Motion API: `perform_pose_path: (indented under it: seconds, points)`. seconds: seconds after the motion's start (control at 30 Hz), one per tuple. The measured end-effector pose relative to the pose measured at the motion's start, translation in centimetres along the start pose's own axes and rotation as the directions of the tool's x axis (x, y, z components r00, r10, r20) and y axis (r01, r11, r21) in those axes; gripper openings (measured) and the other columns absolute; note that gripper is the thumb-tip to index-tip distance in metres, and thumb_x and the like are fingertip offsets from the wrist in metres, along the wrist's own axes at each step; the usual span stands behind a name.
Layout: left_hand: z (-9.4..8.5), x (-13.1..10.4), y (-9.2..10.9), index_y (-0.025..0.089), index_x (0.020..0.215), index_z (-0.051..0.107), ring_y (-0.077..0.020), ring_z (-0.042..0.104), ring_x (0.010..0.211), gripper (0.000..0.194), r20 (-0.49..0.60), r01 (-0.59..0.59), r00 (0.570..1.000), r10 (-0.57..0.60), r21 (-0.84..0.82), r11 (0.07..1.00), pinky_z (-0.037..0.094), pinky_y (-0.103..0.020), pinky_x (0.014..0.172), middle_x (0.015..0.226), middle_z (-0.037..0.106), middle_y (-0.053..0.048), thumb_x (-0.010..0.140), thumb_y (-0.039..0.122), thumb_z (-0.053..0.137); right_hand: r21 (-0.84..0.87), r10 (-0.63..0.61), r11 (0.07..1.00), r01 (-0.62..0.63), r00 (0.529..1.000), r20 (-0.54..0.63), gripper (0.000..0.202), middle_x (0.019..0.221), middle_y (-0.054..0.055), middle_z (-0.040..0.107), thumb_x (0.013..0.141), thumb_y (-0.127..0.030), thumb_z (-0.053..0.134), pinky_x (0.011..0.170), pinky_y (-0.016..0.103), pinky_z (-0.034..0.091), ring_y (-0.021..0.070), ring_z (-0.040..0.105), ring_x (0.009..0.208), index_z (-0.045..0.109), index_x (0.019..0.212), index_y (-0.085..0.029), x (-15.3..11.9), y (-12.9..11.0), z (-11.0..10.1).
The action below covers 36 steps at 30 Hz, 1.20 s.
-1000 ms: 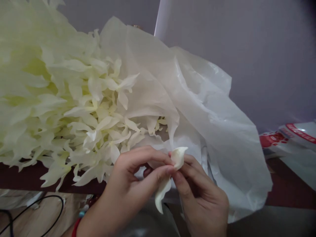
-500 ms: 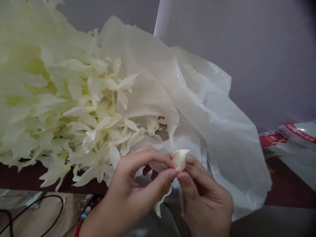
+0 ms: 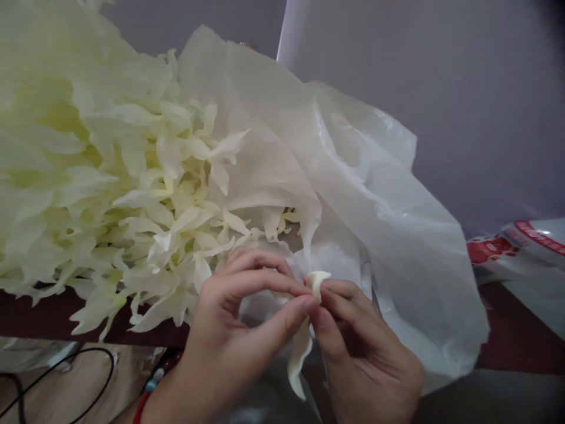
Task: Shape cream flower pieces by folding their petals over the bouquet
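Nearest my view, a beaded bracelet (image 3: 150, 384) circles the left wrist; a loose petal could, in my judgement, snag there if drawn back along the forearm.

The left hand (image 3: 247, 330) pinches a white petal piece (image 3: 300, 359) between thumb and forefinger. The right hand (image 3: 366, 347) also pinches it, thumb and finger meeting the left fingertips; I cannot resolve its exact contact, as the fingers overlap. The piece sits between the two hands, one curled lobe above the fingertips, one hanging below.

Caution: the material looks thin. Uneven pulling between the hands could tear or crease it. Too light a pinch could let it slip; the area beneath the hands is dim, so I might lose sight of it.

Beyond the hands, a translucent plastic sheet (image 3: 397, 235) lies draped over the dark red desk (image 3: 507, 330). A finger catching its loose folds could drag it. Left of it, white flowers (image 3: 172, 194) lie heaped, some overhanging the desk edge; a sideways elbow knock could tip those off.

Farther right, a printed packet (image 3: 494, 247) rests beside the sheet and could shift with it.
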<state>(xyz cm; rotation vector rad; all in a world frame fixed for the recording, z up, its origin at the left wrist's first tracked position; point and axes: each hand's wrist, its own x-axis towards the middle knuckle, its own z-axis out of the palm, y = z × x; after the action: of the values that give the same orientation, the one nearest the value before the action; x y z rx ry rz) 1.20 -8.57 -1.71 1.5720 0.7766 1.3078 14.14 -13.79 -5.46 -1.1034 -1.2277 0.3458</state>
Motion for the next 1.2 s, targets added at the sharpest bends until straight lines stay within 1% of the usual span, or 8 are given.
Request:
perform_pose_path:
  seconds: [0.17, 0.53, 0.6, 0.73, 0.83, 0.9, 1.0, 1.2]
  points:
    - [0.3, 0.1, -0.4, 0.019, 0.079, 0.077, -0.0115, 0.067, 0.078, 0.008, 0.011, -0.071, 0.997, 0.071, 0.010, 0.997, 0.053, -0.023, 0.073, 0.079, 0.072, 0.001, 0.084, 0.012, 0.077, -0.011, 0.018, 1.000, -0.018, 1.000, 0.009, 0.026, 0.089, -0.006, 0.075, 0.090, -0.011, 0.069, 0.077, 0.014, 0.060, 0.0085, 0.073, 0.083, 0.080, 0.102, -0.032, 0.3, -0.3, 0.0]
    - [0.2, -0.6, -0.9, 0.018, 0.094, 0.063, -0.0055, 0.061, 0.092, 0.010, 0.139, -0.254, 0.964, 0.228, 0.217, 0.943, 0.049, -0.010, 0.086, 0.095, 0.063, 0.001, 0.095, 0.008, 0.062, -0.083, -0.005, 0.997, 0.003, 1.000, -0.030, 0.016, 0.083, -0.006, 0.076, 0.089, -0.012, 0.067, 0.074, 0.014, 0.060, 0.0089, 0.074, 0.076, 0.072, 0.083, -0.026, 0.2, -0.2, 0.3]
    - [0.3, -0.7, -0.9, 0.016, 0.095, 0.063, -0.0063, 0.060, 0.093, 0.010, 0.141, -0.296, 0.954, 0.265, 0.294, 0.909, 0.048, -0.011, 0.088, 0.096, 0.062, 0.000, 0.094, 0.006, 0.061, -0.093, -0.001, 0.996, -0.002, 0.999, -0.041, 0.015, 0.084, -0.005, 0.078, 0.090, -0.014, 0.068, 0.072, 0.016, 0.062, 0.0108, 0.075, 0.075, 0.074, 0.085, -0.027, 0.0, -0.1, 0.5]
    - [0.5, -1.0, -1.0, 0.014, 0.097, 0.064, -0.0084, 0.059, 0.096, 0.010, 0.140, -0.366, 0.930, 0.339, 0.434, 0.823, 0.047, -0.014, 0.093, 0.098, 0.062, -0.003, 0.092, 0.005, 0.061, -0.119, 0.046, 0.991, -0.065, 0.986, -0.163, 0.030, 0.088, -0.004, 0.082, 0.088, -0.015, 0.072, 0.064, 0.018, 0.064, 0.0119, 0.077, 0.066, 0.076, 0.113, -0.031, -0.8, 0.1, 1.0]
    - [0.6, -1.1, -1.0, 0.013, 0.097, 0.064, -0.0069, 0.059, 0.092, 0.011, 0.131, -0.378, 0.924, 0.358, 0.431, 0.819, 0.047, -0.011, 0.091, 0.095, 0.061, -0.002, 0.093, 0.003, 0.061, -0.136, -0.008, 0.990, -0.026, 0.971, -0.238, 0.031, 0.086, -0.005, 0.080, 0.084, -0.012, 0.075, 0.067, 0.015, 0.063, 0.0101, 0.076, 0.067, 0.075, 0.109, -0.031, -0.9, 0.2, 1.0]
    - [0.6, -1.2, -1.0, 0.013, 0.098, 0.064, -0.0067, 0.059, 0.091, 0.012, 0.133, -0.402, 0.913, 0.385, 0.442, 0.802, 0.047, -0.011, 0.091, 0.096, 0.060, -0.002, 0.093, 0.002, 0.060, -0.138, -0.021, 0.990, -0.004, 0.983, -0.183, 0.023, 0.084, -0.007, 0.079, 0.084, -0.011, 0.074, 0.073, 0.012, 0.061, 0.0082, 0.076, 0.071, 0.075, 0.098, -0.030, -0.6, 0.1, 0.7]
    - [0.5, -1.4, -1.2, 0.012, 0.104, 0.064, -0.0082, 0.059, 0.094, 0.014, 0.153, -0.445, 0.891, 0.427, 0.476, 0.759, 0.048, -0.014, 0.091, 0.102, 0.060, -0.004, 0.095, 0.002, 0.059, -0.062, 0.069, 0.995, -0.073, 0.996, -0.065, 0.017, 0.083, -0.009, 0.078, 0.089, -0.015, 0.068, 0.076, 0.009, 0.059, 0.0063, 0.075, 0.075, 0.075, 0.092, -0.030, -0.1, -0.1, 0.2]
    - [0.4, -1.6, -1.7, 0.009, 0.106, 0.067, -0.0125, 0.063, 0.095, 0.015, 0.176, -0.507, 0.852, 0.493, 0.512, 0.694, 0.054, -0.021, 0.087, 0.104, 0.067, -0.007, 0.095, 0.002, 0.059, 0.154, 0.262, 0.955, -0.253, 0.964, -0.038, 0.013, 0.087, -0.012, 0.082, 0.089, -0.025, 0.078, 0.078, 0.005, 0.057, 0.0048, 0.077, 0.081, 0.081, 0.093, -0.038, 0.4, 0.1, -0.2]
